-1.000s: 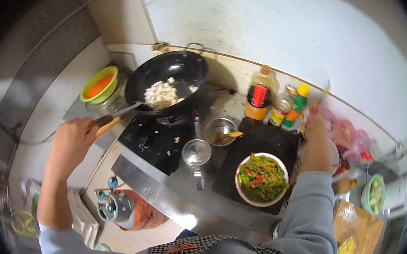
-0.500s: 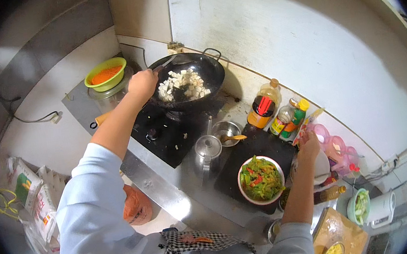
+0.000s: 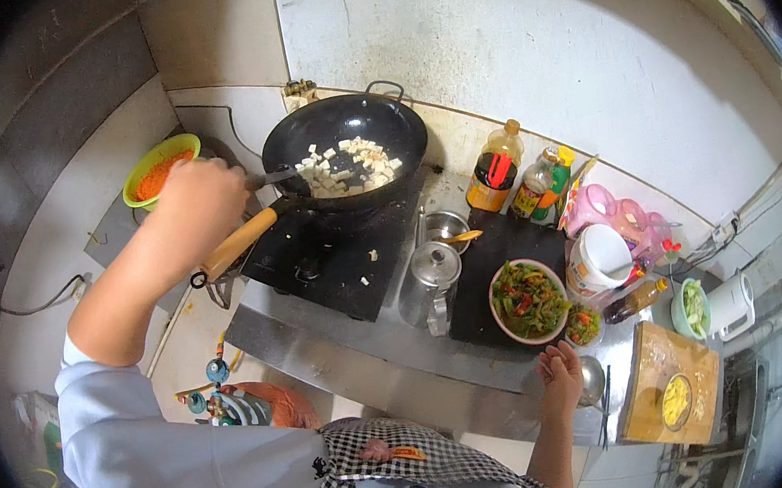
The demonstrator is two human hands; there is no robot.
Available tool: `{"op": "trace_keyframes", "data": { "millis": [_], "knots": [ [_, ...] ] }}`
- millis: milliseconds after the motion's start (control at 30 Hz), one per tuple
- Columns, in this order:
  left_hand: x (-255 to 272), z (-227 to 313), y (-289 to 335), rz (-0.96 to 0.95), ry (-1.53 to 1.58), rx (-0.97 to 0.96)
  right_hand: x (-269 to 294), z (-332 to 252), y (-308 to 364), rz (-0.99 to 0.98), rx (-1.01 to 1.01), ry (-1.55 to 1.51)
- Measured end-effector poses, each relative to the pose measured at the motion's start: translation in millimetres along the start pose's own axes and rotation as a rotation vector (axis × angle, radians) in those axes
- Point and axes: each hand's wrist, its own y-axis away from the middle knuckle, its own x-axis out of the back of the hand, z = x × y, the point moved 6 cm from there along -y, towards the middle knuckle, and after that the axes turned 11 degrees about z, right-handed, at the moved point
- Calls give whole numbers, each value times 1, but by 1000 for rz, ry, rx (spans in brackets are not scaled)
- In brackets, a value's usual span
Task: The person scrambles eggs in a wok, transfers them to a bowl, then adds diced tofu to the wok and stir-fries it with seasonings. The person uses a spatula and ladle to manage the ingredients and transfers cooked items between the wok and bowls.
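Observation:
My left hand (image 3: 201, 207) is closed round the dark handle of a spatula (image 3: 271, 176), whose far end reaches over the left rim of a black wok (image 3: 339, 116). White diced pieces (image 3: 372, 155) lie scattered in the wok, which sits on a black stove (image 3: 326, 260). The wok's wooden handle (image 3: 243, 243) points toward me, below my left hand. Near the counter's front edge, my right hand (image 3: 560, 377) is empty, its fingers slightly curled and apart. Beside it are a bowl of green and red vegetables (image 3: 530, 301) and a round metal vessel (image 3: 590, 380).
A yellow-green bowl of orange shreds (image 3: 161, 173) stands left of the wok. A metal pitcher (image 3: 430, 283) and a small pot (image 3: 443, 226) are right of the stove. Sauce bottles (image 3: 497, 168) and a white bucket (image 3: 602, 255) line the wall. A cutting board (image 3: 669, 353) lies far right.
My right hand has come back from beside the bottles to the counter's front edge. My left hand has drawn the spatula left and toward me. The view has shifted, and the white pieces lie differently.

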Motion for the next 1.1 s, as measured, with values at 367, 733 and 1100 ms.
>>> {"op": "trace_keyframes", "data": {
  "millis": [367,733,1100],
  "knots": [
    [-139,-59,-47,101,219,303,33,-10,79,161,92,-69],
    [-259,-82,-71,-772,1158,1093,41,-26,94,183,82,-120],
    [-51,-47,-40,-78,574,295,58,-38,72,191,76,-145]
  ]
}}
